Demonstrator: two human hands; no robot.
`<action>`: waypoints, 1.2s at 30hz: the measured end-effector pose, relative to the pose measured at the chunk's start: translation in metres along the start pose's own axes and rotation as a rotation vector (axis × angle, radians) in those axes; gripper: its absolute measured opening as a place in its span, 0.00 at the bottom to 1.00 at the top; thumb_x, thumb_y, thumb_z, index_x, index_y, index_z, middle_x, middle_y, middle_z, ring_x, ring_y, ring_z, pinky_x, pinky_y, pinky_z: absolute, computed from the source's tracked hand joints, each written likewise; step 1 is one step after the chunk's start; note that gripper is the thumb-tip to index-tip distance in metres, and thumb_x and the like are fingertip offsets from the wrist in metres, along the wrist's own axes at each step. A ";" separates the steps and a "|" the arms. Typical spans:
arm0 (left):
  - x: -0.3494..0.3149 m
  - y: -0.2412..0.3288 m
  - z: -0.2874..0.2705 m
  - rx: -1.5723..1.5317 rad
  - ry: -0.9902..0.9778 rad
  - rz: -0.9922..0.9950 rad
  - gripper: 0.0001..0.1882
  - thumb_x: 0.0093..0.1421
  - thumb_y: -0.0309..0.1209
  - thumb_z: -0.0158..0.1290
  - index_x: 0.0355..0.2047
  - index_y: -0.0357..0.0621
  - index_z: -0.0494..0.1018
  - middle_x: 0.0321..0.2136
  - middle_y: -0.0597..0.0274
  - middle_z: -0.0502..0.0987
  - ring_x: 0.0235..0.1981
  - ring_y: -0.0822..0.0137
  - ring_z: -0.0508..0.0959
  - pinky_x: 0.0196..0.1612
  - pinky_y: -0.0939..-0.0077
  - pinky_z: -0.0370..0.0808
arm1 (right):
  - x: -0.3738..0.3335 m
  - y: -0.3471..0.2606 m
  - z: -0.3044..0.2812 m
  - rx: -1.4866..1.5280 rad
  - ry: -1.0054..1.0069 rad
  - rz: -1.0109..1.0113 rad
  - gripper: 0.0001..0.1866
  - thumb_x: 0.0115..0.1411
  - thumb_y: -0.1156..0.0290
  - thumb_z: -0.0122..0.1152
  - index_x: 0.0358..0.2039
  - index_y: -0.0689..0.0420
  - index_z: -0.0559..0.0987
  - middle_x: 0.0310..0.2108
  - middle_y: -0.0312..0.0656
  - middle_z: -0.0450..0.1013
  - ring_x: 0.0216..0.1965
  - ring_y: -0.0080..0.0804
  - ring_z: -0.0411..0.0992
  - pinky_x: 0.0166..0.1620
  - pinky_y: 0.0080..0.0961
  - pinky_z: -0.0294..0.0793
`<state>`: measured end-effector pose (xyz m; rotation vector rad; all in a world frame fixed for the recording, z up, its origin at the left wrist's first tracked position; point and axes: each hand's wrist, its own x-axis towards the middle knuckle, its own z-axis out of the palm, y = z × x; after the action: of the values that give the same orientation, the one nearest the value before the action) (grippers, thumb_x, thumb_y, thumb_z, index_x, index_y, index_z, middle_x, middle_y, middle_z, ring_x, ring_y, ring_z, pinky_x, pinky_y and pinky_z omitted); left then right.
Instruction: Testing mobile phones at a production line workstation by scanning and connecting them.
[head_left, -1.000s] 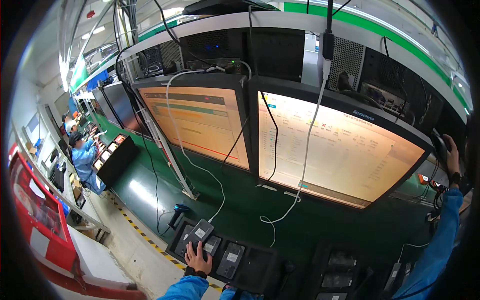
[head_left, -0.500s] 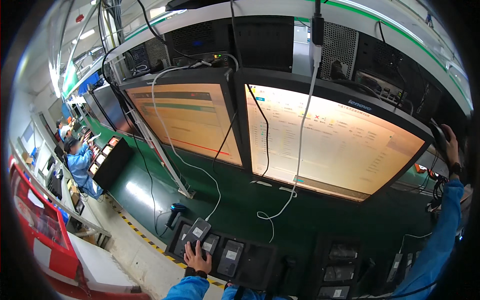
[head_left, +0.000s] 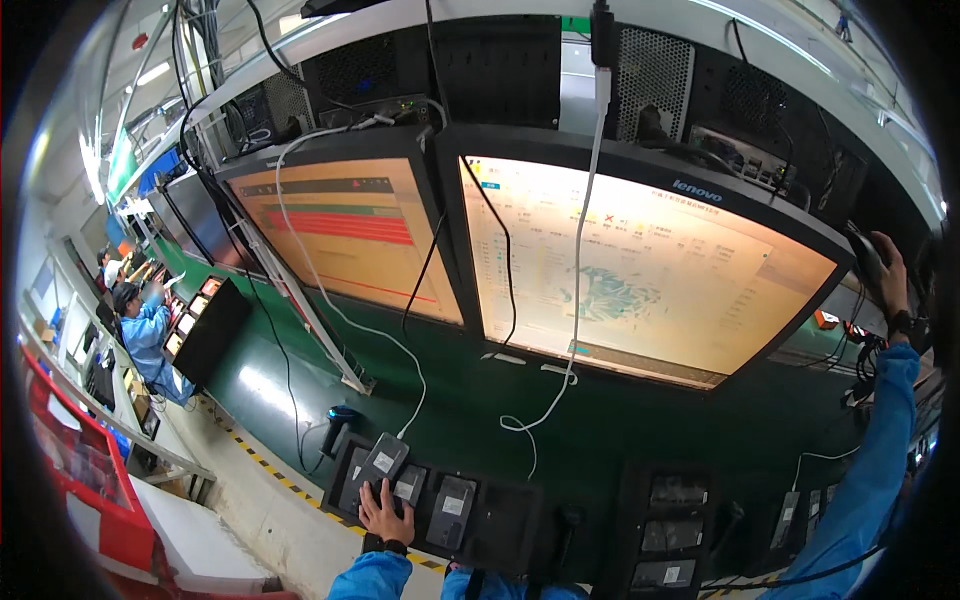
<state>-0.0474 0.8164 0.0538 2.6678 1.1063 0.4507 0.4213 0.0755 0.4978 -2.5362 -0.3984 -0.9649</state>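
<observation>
Green bench [head_left: 460, 390], left fingers [head_left: 387, 494] spread, touching phone [head_left: 384, 457]

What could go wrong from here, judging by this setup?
The white cable running to the grey phone could pull loose if the left hand shifts it. That phone, lying askew on the black tray, might slip. The right hand, raised beside the right monitor, may knock it.

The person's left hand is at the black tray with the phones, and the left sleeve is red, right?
Not quite: the left sleeve is blue, as the head view shows. The left hand is at the black tray with the phones.
</observation>
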 end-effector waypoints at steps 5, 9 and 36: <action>0.036 0.003 0.009 0.082 0.161 0.068 0.27 0.47 0.38 0.56 0.49 0.50 0.67 0.53 0.48 0.62 0.57 0.49 0.60 0.56 0.46 0.52 | 0.008 0.026 -0.003 -0.078 0.033 -0.012 0.19 0.61 0.71 0.53 0.53 0.59 0.70 0.53 0.44 0.69 0.55 0.33 0.67 0.59 0.27 0.62; 0.108 0.034 0.000 -0.035 0.210 0.198 0.24 0.48 0.40 0.56 0.45 0.48 0.68 0.47 0.53 0.67 0.54 0.51 0.63 0.54 0.54 0.57 | 0.010 0.031 -0.007 -0.066 0.016 0.023 0.19 0.61 0.70 0.53 0.54 0.58 0.70 0.53 0.44 0.69 0.55 0.33 0.66 0.58 0.27 0.62; 0.123 0.029 0.024 -0.171 0.086 0.228 0.23 0.58 0.41 0.50 0.48 0.37 0.62 0.49 0.47 0.66 0.58 0.49 0.58 0.56 0.48 0.52 | -0.013 -0.053 -0.008 -0.106 0.136 0.054 0.17 0.54 0.73 0.58 0.45 0.60 0.75 0.45 0.48 0.74 0.50 0.44 0.71 0.53 0.31 0.68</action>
<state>0.0621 0.8823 0.0645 2.6526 0.7473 0.6738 0.3863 0.1166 0.5082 -2.5415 -0.2433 -1.1576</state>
